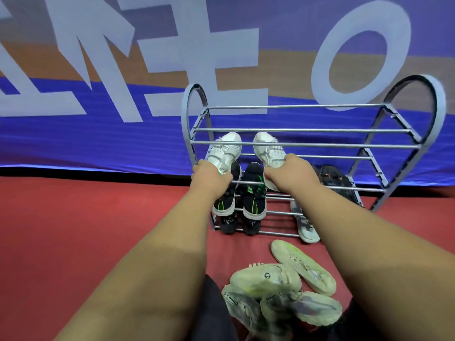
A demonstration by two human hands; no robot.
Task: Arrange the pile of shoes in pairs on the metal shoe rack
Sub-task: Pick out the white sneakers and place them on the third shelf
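1. The left white shoe and the right white shoe lie side by side, toes toward the back, on the rack, just under its top bars.
2. The left hand grips the left white shoe at the heel; the right hand grips the heel of the other.
3. One tier down sits a black pair (green marks on the sides).
4. A dark shoe rests at the rack's right.
5. A pile of pale shoes lies on the red floor in front of the rack.
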